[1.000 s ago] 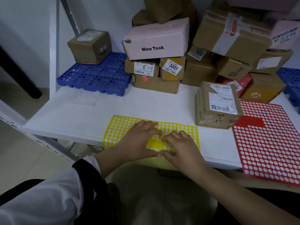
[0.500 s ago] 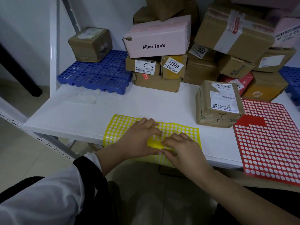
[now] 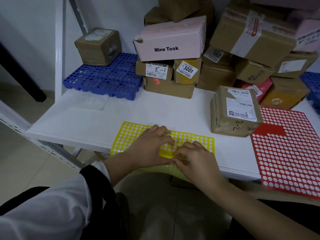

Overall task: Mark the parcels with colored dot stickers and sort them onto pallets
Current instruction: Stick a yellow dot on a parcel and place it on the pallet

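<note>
A yellow dot-sticker sheet (image 3: 131, 135) lies at the white table's front edge, partly overhanging it. My left hand (image 3: 149, 146) presses flat on the sheet. My right hand (image 3: 192, 156) pinches at the sheet's bare yellow patch (image 3: 165, 154) with its fingertips; whether a sticker is lifted is hidden. A taped brown parcel (image 3: 233, 111) with a white label stands just right of the sheet. A red dot-sticker sheet (image 3: 290, 149) lies at the far right. A blue pallet (image 3: 103, 78) at the back left carries one brown parcel (image 3: 98, 45).
A pile of brown and pink parcels (image 3: 173, 37) fills the back of the white table (image 3: 138, 110). Another blue pallet (image 3: 311, 87) shows at the right edge. A white shelf upright (image 3: 59, 49) rises at the left. A paper slip (image 3: 93, 101) lies by the left pallet.
Both hands stay on the yellow sheet; the right fingertips have shifted slightly toward the bare patch. Parcels and pallets have not moved.
</note>
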